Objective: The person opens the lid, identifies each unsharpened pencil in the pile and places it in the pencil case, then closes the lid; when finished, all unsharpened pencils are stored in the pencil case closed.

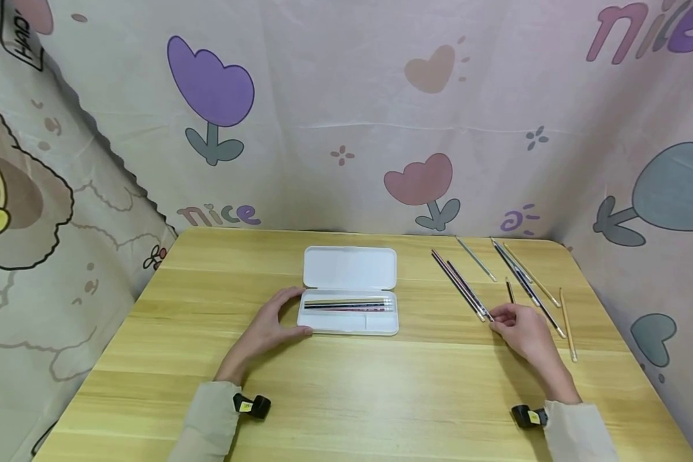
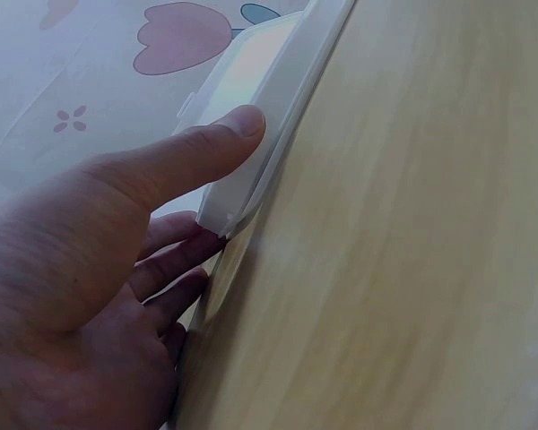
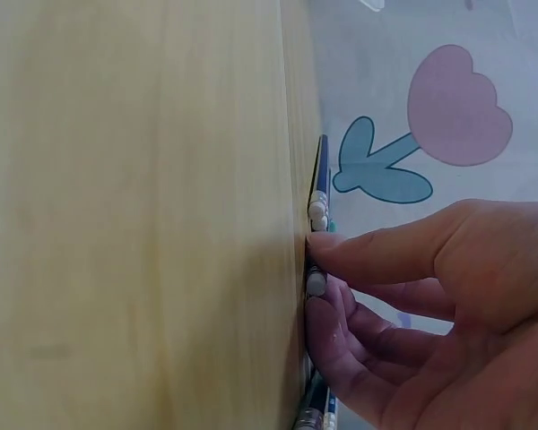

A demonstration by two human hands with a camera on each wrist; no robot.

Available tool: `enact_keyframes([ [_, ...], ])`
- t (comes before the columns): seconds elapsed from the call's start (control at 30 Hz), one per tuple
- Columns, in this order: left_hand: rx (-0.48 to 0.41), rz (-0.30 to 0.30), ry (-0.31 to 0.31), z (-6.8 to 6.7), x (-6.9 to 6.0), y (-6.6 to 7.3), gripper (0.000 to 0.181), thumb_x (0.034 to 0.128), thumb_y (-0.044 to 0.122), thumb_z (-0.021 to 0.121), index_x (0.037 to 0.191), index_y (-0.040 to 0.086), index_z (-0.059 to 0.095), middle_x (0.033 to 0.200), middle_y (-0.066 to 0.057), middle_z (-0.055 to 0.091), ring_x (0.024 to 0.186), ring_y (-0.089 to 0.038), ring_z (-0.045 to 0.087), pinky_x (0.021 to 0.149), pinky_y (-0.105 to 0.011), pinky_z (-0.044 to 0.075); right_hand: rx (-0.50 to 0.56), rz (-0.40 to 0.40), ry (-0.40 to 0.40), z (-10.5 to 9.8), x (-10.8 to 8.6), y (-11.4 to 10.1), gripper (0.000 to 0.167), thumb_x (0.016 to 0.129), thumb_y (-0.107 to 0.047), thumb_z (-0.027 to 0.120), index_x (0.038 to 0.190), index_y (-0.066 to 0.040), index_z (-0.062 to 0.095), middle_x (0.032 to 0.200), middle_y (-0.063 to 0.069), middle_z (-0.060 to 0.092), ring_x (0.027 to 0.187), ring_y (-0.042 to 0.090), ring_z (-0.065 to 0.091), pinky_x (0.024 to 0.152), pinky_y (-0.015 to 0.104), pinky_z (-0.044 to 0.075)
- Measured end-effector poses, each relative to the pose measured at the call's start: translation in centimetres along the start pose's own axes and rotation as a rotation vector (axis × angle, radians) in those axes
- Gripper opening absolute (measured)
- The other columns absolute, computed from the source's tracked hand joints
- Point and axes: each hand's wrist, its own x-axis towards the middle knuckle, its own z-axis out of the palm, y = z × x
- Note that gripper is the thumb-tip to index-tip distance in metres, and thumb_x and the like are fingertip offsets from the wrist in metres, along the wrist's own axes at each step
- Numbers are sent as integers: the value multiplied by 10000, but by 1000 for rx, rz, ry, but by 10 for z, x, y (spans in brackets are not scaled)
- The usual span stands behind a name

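Observation:
An open white plastic pencil case [image 1: 381,325] lies on the table with its lid [image 1: 350,268] folded back. Several pencils [image 1: 346,305] lie in its rear compartment. My left hand [image 1: 274,324] grips the case's left end, thumb along the front edge and fingers behind the corner. To the right, my right hand [image 1: 525,333] is low over the loose pencils, thumb and curled fingers around the white eraser end of a pencil [image 3: 316,283]. How far that pencil runs under the hand is hidden. Dark pencils [image 1: 459,285] lie just left of the fingertips.
More loose pencils [image 1: 522,273] are spread at the table's right, with a yellow one [image 1: 567,324] outermost and a light blue one [image 1: 475,258] toward the back. The wooden table [image 1: 381,398] meets a printed cloth [image 1: 323,179] at its back edge.

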Motion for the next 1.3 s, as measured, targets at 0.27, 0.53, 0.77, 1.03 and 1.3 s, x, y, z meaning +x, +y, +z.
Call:
enact_keyframes([
  [0.27, -25, 5, -3, -1, -1, 0, 869, 755, 309, 934, 1484, 101, 510, 1526, -111, 488, 1459, -359, 367, 1212, -590, 240, 4, -12, 19, -3, 0, 0, 95, 901, -9, 729, 987, 23, 753, 853, 80, 704, 787, 227, 629, 681, 368, 484],
  [0.53, -20, 4, 0, 0, -1, -1, 882, 749, 333, 935, 1489, 116, 507, 1531, -96, 485, 1460, -347, 369, 1214, -583, 241, 53, 10, 37, -6, -2, -3, 175, 958, -11, 672, 1110, 63, 717, 928, 136, 684, 789, 232, 569, 605, 273, 446],
  [0.77, -13, 10, 2, 0, 0, -2, 889, 748, 337, 935, 1490, 100, 505, 1527, -107, 488, 1457, -350, 374, 1212, -581, 249, 122, -44, 71, -1, -1, -12, 151, 939, 47, 662, 1089, 60, 678, 962, 175, 690, 836, 264, 622, 616, 194, 501],
  [1.03, -5, 1, 4, 0, -1, -2, 893, 746, 349, 934, 1492, 111, 505, 1531, -101, 486, 1459, -349, 372, 1210, -586, 249, 196, -105, -11, 17, 0, -26, 154, 977, 37, 631, 1130, 48, 644, 1011, 148, 677, 938, 268, 629, 749, 181, 532],
  [1.3, 2, 10, 3, 0, 0, -2, 890, 751, 354, 930, 1493, 111, 504, 1528, -100, 491, 1459, -352, 373, 1208, -595, 246, 238, -164, 31, 30, 3, -39, 117, 960, 21, 679, 1075, 5, 693, 952, 84, 688, 869, 190, 613, 706, 191, 523],
])
